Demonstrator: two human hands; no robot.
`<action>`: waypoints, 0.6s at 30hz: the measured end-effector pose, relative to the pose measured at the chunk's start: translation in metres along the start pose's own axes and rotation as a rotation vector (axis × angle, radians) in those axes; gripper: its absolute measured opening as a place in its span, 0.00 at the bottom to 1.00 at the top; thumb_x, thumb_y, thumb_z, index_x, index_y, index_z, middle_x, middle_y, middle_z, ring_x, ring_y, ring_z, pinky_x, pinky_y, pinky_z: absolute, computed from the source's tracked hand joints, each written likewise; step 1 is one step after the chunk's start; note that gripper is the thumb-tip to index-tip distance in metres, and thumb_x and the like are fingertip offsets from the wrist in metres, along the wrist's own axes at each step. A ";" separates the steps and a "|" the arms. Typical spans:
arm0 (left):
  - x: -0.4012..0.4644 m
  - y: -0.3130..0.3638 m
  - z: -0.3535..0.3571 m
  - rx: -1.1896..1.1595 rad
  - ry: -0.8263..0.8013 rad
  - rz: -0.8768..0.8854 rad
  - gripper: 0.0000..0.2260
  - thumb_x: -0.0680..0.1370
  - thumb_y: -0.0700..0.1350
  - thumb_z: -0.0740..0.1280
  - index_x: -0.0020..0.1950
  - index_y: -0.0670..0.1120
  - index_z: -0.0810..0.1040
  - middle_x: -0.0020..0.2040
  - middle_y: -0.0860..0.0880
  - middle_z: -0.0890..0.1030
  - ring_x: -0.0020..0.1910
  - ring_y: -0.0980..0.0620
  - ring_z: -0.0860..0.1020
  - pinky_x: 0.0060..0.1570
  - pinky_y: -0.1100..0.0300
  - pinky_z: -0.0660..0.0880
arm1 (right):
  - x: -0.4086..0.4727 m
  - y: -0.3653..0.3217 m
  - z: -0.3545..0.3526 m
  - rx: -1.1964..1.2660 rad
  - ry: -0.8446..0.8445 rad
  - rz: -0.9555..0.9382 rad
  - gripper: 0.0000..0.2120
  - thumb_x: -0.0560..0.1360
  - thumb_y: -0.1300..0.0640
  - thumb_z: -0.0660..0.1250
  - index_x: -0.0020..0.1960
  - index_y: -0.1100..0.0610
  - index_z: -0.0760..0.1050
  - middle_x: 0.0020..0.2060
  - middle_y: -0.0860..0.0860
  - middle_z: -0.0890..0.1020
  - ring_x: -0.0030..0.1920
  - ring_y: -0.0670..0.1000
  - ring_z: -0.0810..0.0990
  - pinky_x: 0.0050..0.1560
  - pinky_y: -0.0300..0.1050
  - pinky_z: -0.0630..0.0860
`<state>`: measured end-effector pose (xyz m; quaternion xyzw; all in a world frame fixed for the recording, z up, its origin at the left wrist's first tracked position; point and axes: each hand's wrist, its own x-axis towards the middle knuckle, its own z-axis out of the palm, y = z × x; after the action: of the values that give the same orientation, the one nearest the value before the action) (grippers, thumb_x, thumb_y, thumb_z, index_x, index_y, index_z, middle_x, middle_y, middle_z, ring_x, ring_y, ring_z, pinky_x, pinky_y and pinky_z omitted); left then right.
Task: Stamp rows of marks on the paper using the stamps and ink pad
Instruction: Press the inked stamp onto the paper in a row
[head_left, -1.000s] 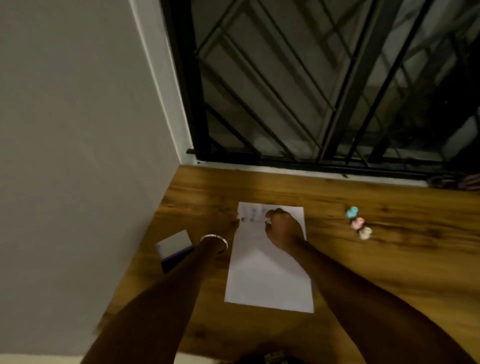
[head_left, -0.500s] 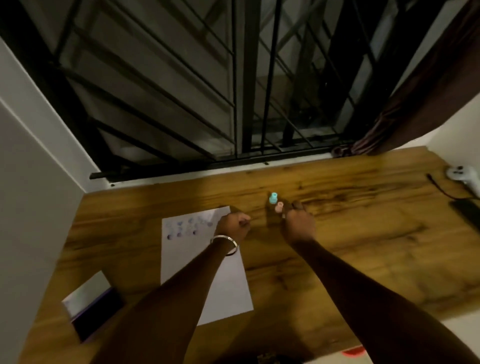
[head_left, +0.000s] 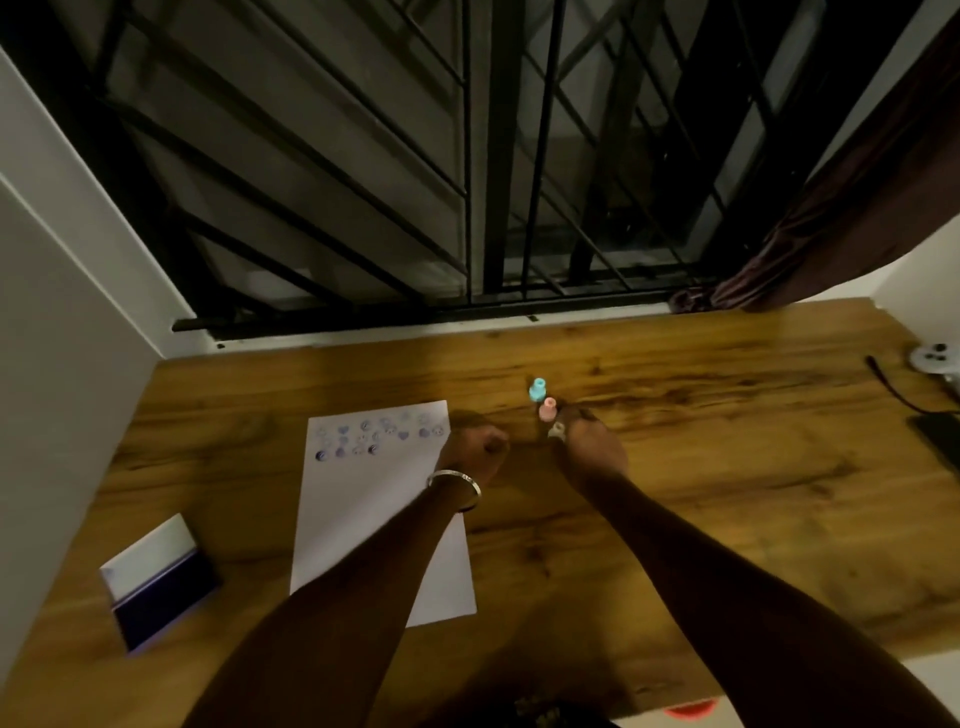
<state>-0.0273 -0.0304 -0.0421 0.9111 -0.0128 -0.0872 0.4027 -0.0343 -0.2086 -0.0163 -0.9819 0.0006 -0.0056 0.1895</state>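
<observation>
Three small stamps sit right of centre. Far left, near edge: open ink pad (head_left: 156, 582), white lid, dark purple bed. Next right, white paper sheet (head_left: 382, 519) on the wooden table (head_left: 727, 467), about three rows of purple marks across its far end. Left hand (head_left: 475, 449), metal bangle (head_left: 454, 486) at wrist, clenched over the sheet's right edge; contents cannot be told. Turquoise plastic stamp (head_left: 538, 389) and pink stamp (head_left: 547, 409) stand upright. Right hand (head_left: 589, 447) pinches a cream stamp (head_left: 557, 430) just near the pink one. Stamps look light, rigid, easily tipped; best gripped at the narrow waist. No readable writing anywhere.
</observation>
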 end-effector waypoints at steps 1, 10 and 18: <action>-0.001 -0.002 -0.003 0.010 0.006 -0.009 0.11 0.77 0.46 0.63 0.55 0.48 0.82 0.54 0.47 0.84 0.54 0.49 0.80 0.51 0.62 0.71 | -0.001 -0.001 0.003 -0.001 0.002 -0.015 0.18 0.81 0.52 0.54 0.69 0.57 0.66 0.57 0.60 0.80 0.54 0.63 0.79 0.52 0.53 0.76; -0.025 -0.024 -0.043 0.015 0.035 -0.047 0.20 0.70 0.51 0.73 0.61 0.49 0.78 0.58 0.48 0.82 0.55 0.47 0.80 0.58 0.51 0.77 | 0.002 -0.071 0.026 0.149 -0.141 -0.101 0.15 0.77 0.51 0.63 0.60 0.57 0.75 0.52 0.58 0.82 0.52 0.58 0.80 0.51 0.47 0.73; -0.076 -0.082 -0.112 0.055 0.194 -0.146 0.12 0.72 0.51 0.71 0.53 0.47 0.82 0.51 0.48 0.85 0.50 0.49 0.81 0.49 0.64 0.69 | -0.024 -0.176 0.068 0.387 -0.187 -0.227 0.07 0.77 0.54 0.66 0.49 0.57 0.76 0.46 0.54 0.83 0.46 0.54 0.82 0.41 0.40 0.76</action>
<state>-0.0873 0.1142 -0.0168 0.9245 0.0905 -0.0273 0.3693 -0.0573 -0.0203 -0.0141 -0.9173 -0.1285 0.0639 0.3714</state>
